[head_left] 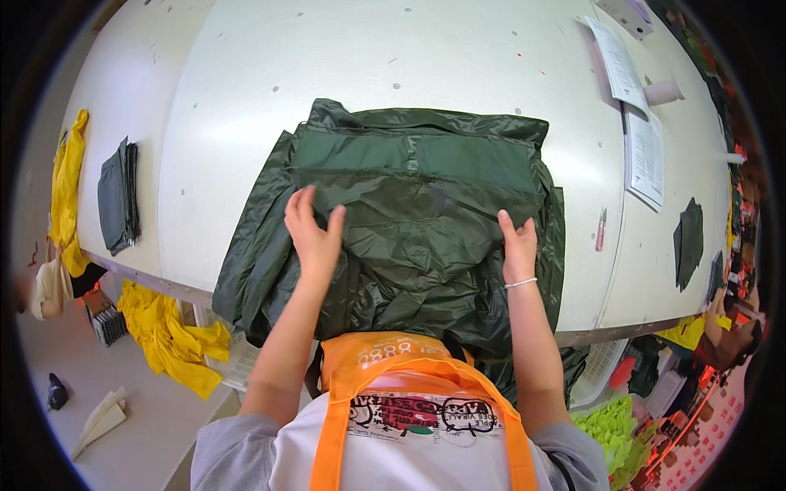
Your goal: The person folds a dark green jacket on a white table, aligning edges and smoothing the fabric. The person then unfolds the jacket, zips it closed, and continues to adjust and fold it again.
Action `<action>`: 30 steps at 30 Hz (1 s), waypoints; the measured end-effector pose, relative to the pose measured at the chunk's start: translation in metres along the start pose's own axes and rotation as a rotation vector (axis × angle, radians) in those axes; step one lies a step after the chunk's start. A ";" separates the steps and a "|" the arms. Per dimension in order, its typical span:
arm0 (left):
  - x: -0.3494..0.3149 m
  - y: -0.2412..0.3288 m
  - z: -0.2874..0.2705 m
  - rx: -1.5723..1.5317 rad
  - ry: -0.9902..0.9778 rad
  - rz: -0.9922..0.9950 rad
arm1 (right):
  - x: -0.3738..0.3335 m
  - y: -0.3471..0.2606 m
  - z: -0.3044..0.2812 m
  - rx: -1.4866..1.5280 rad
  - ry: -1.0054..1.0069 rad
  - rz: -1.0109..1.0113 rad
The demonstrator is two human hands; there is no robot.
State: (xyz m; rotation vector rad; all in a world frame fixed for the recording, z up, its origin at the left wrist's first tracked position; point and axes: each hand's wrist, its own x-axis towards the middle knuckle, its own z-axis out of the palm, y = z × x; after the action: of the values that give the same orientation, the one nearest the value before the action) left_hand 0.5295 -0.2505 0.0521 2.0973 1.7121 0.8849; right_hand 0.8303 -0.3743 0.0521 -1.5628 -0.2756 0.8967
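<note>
A stack of dark green, shiny garments (409, 209) lies in front of me, its near part hanging over the table's edge. The top piece is wrinkled and carries a wide, flat band across its far part. Over the garment's left side is my left hand (313, 237), open, thumb and fingers apart. At the right side my right hand (519, 250) rests on or just above the cloth, thumb apart from the fingers. Its other fingers are partly hidden. Neither hand visibly grips the fabric.
The white table (246, 74) carries a dark folded pile (119, 196) at left. Papers (643, 155), a pink-handled tool (601, 230) and a dark cloth piece (688, 243) lie at right. Yellow garments (168, 327) hang from a crate at lower left. People stand at both sides.
</note>
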 end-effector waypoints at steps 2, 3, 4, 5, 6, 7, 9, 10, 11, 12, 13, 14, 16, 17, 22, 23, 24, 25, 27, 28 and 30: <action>0.011 -0.029 0.014 -0.495 -0.129 -0.611 | 0.004 0.003 0.013 0.098 0.045 0.001; 0.020 -0.036 0.015 -0.751 -0.163 -0.843 | 0.008 -0.006 0.020 0.192 0.074 0.046; 0.028 -0.045 0.016 -0.843 -0.146 -0.855 | 0.013 -0.018 0.026 0.286 0.104 0.091; 0.039 -0.046 0.014 -0.935 -0.131 -0.864 | 0.017 -0.028 0.032 0.381 0.137 0.137; 0.044 -0.046 0.011 -1.028 -0.116 -0.870 | 0.017 -0.033 0.041 0.267 0.128 -0.033; 0.046 -0.043 0.011 -1.086 -0.031 -0.726 | 0.014 -0.037 0.048 -0.025 0.058 -0.163; 0.058 0.010 0.008 -1.187 0.116 -0.433 | 0.010 -0.041 0.054 -0.613 -0.064 -0.414; 0.056 0.025 0.015 -1.069 0.060 -0.324 | 0.010 -0.031 0.060 -0.924 -0.052 -0.975; 0.051 0.036 0.020 -0.942 0.015 -0.221 | -0.008 -0.045 0.071 -1.155 -0.305 -0.746; 0.049 0.058 0.016 -0.722 -0.121 0.003 | -0.014 -0.042 0.072 -1.302 -0.411 -0.720; 0.047 0.077 0.011 -0.487 -0.242 0.220 | -0.016 -0.040 0.074 -1.442 -0.529 -0.694; 0.041 0.087 0.019 -0.373 -0.317 0.331 | -0.015 -0.034 0.074 -1.448 -0.568 -0.673; 0.026 0.087 0.042 -0.181 -0.479 0.473 | -0.012 -0.018 0.067 -1.464 -0.643 -0.617; 0.020 0.080 0.055 -0.102 -0.561 0.504 | -0.012 -0.019 0.064 -1.428 -0.673 -0.604; 0.011 0.060 0.075 -0.085 -0.656 0.430 | -0.024 -0.035 0.032 -1.207 -0.622 -0.614; 0.010 0.058 0.078 -0.112 -0.643 0.424 | -0.030 -0.036 0.027 -1.140 -0.590 -0.660; 0.011 0.055 0.082 -0.138 -0.630 0.417 | -0.041 -0.041 0.025 -1.164 -0.612 -0.704; 0.013 0.051 0.086 -0.164 -0.616 0.409 | -0.043 -0.036 0.020 -1.139 -0.703 -0.773; 0.025 0.060 0.084 -0.296 -0.677 0.303 | -0.054 -0.028 0.016 -1.195 -0.666 -0.785; 0.030 0.063 0.081 -0.286 -0.819 0.203 | -0.051 -0.020 0.012 -1.236 -0.708 -0.778; 0.037 0.071 0.071 -0.297 -0.889 0.154 | -0.047 -0.016 0.014 -1.036 -0.689 -0.571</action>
State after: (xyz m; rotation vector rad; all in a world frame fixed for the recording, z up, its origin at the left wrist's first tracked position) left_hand 0.6327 -0.2218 0.0487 1.9704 0.9047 0.1407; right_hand 0.7944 -0.3900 0.0859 -1.8384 -1.8090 0.8275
